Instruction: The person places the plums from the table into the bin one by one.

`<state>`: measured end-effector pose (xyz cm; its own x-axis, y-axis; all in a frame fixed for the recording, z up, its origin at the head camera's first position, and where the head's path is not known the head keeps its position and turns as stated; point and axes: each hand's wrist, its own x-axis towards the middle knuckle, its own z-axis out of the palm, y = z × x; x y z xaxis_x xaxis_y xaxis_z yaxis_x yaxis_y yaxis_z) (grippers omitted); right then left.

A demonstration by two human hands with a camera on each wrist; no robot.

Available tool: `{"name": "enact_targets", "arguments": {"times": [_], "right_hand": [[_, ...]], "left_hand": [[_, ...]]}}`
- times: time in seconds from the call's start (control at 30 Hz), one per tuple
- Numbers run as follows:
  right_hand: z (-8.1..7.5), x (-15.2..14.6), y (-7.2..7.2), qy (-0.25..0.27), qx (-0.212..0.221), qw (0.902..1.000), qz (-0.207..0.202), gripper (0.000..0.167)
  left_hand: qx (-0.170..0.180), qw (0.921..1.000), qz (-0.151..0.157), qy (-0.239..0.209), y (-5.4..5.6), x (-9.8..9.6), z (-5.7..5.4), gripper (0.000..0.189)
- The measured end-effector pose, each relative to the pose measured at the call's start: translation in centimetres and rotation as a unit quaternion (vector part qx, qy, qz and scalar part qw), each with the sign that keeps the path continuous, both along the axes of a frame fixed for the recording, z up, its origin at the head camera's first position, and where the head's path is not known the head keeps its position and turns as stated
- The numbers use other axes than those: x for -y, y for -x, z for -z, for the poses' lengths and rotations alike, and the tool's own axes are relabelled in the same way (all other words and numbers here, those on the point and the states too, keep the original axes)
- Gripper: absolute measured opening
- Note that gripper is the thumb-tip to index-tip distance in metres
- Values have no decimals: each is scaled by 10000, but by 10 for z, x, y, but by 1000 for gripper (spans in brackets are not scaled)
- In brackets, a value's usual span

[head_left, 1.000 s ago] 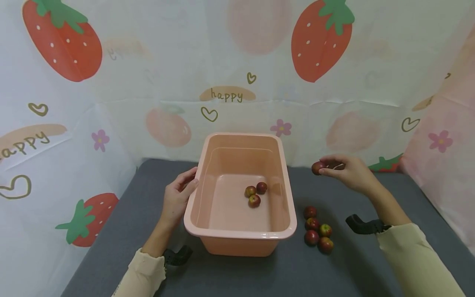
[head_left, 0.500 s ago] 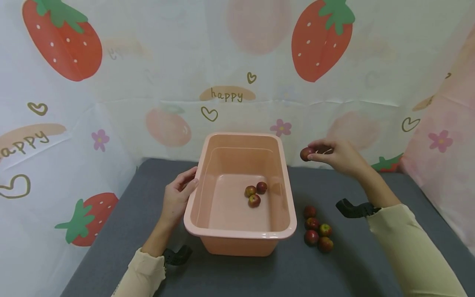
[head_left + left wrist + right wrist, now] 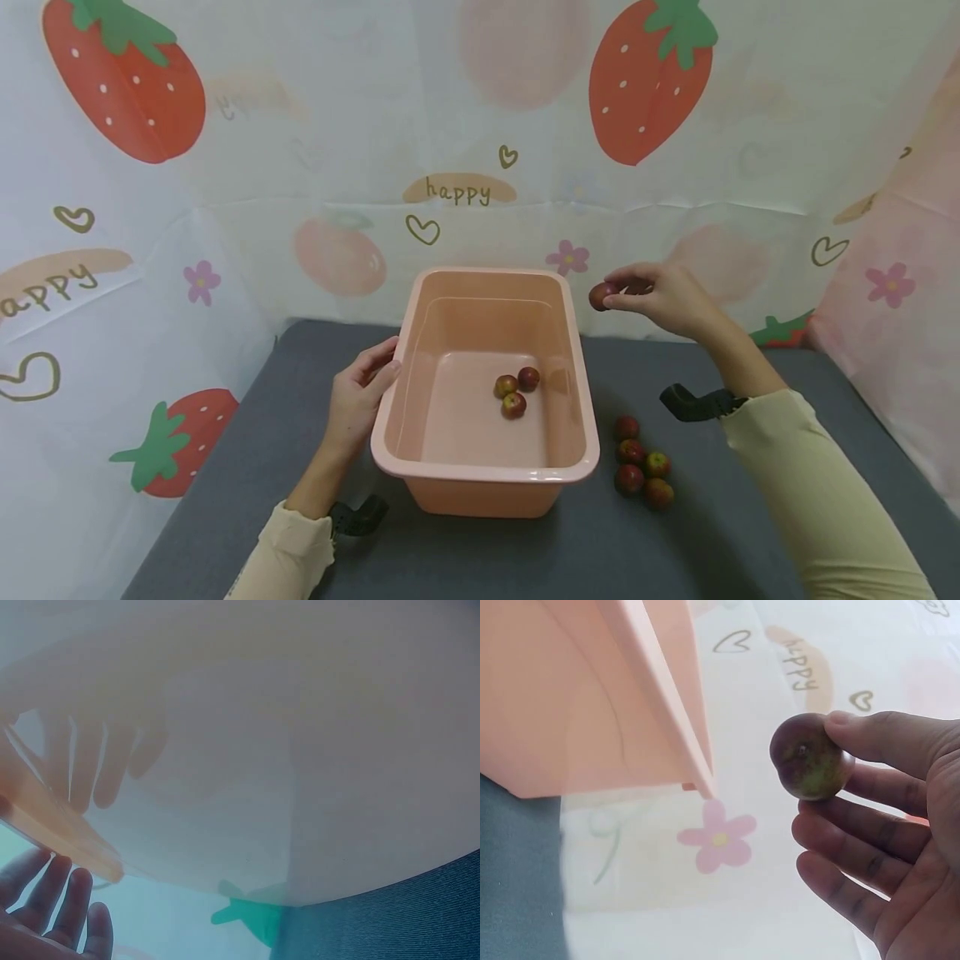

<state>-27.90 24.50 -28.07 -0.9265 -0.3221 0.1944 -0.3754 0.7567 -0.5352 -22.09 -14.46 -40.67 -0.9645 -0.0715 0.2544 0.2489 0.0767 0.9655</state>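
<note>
My right hand (image 3: 663,296) pinches a dark red plum (image 3: 602,296) between thumb and fingers, raised to the right of the basin's far end. In the right wrist view the plum (image 3: 810,756) shows a green patch, and the lower fingers are spread apart from it. A pink plastic basin (image 3: 486,476) stands in the middle with 3 plums (image 3: 513,406) on its floor. My left hand (image 3: 356,404) holds the basin's left rim, thumb at the edge. In the left wrist view its fingers (image 3: 72,904) lie along the rim's outer side; the thumb is not plainly visible there.
Several red and green plums (image 3: 643,467) lie grouped on the grey tabletop (image 3: 525,558) right of the basin. A white printed sheet (image 3: 300,150) with strawberries and hearts hangs close behind. Black straps with mounts sit on both wrists.
My right hand has moved left and upward with the plum, closer to the basin's far right corner. The left hand, the basin and the other plums stay where they were.
</note>
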Motion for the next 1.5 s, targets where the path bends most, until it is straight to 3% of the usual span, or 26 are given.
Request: {"name": "enact_targets", "arguments": {"times": [0.2, 0.5, 0.8, 1.13, 1.5], "right_hand": [[0, 7, 6, 80, 127, 9998, 108, 40], [-8, 25, 15, -43, 178, 9996, -234, 39], [-8, 54, 26, 169, 195, 9989, -404, 36], [-14, 88, 29, -179, 161, 9971, -722, 32], [-7, 123, 27, -39, 693, 9942, -817, 33]], "left_hand": [[-47, 10000, 5, -2, 0, 0, 0, 42], [-96, 9999, 5, -76, 1, 0, 1, 41], [-161, 9998, -29, -122, 1, -1, 2, 40], [-89, 9999, -68, -87, 1, -2, 1, 41], [-124, 9999, 8, -70, 1, 0, 2, 41]]}}
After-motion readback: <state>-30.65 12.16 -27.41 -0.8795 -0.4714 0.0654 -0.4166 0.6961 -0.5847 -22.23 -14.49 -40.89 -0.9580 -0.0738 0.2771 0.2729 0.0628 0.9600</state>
